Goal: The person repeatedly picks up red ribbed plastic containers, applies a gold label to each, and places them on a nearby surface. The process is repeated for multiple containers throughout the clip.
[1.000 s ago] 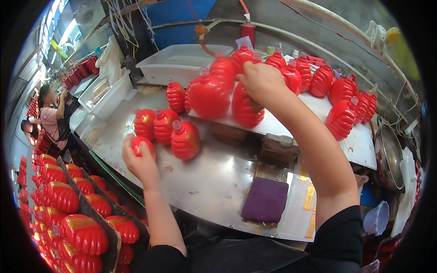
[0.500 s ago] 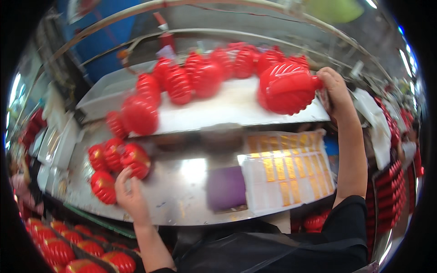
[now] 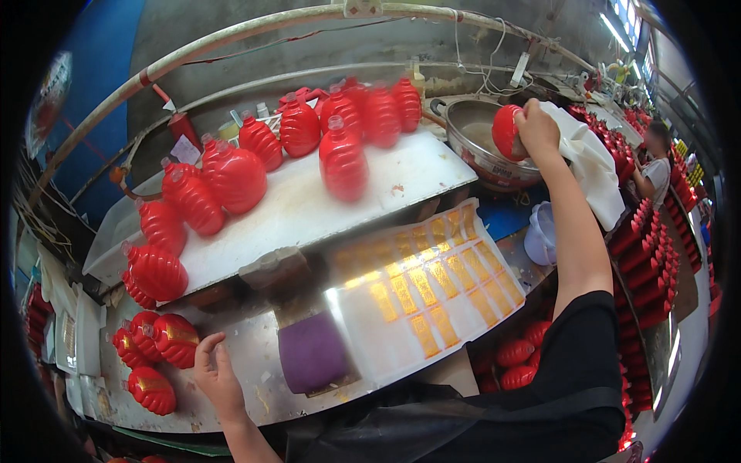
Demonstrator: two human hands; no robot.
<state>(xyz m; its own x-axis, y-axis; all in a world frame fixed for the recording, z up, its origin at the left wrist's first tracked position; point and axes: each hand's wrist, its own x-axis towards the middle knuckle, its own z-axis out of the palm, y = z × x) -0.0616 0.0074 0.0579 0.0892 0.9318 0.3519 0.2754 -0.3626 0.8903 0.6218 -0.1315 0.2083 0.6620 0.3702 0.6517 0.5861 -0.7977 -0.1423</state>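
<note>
My right hand [image 3: 540, 130] is closed on a rounded red thing [image 3: 507, 133], held over the wide metal pot [image 3: 498, 166]; its exact kind cannot be made out. My left hand [image 3: 218, 378] hovers low above the metal worktop with thumb and forefinger apart, holding nothing. Close beside it lie several ribbed red bottles with gold labels, one [image 3: 176, 339] nearest the fingertips. A blurred red bottle [image 3: 343, 163] stands upright on the white board [image 3: 417, 174], in front of the row of red bottles.
A sheet of gold labels [image 3: 421, 289] lies before me, with a purple pad [image 3: 312, 353] to its left. A pale bucket [image 3: 540, 234] and white cloth [image 3: 583, 158] are at the right. Stacked red goods and another person [image 3: 656, 166] are farther right. A bent rail [image 3: 255, 42] arches behind.
My right hand has let go of a large red bottle, now upright on the board, and moved to the pot, closing on a red thing. My view has turned right.
</note>
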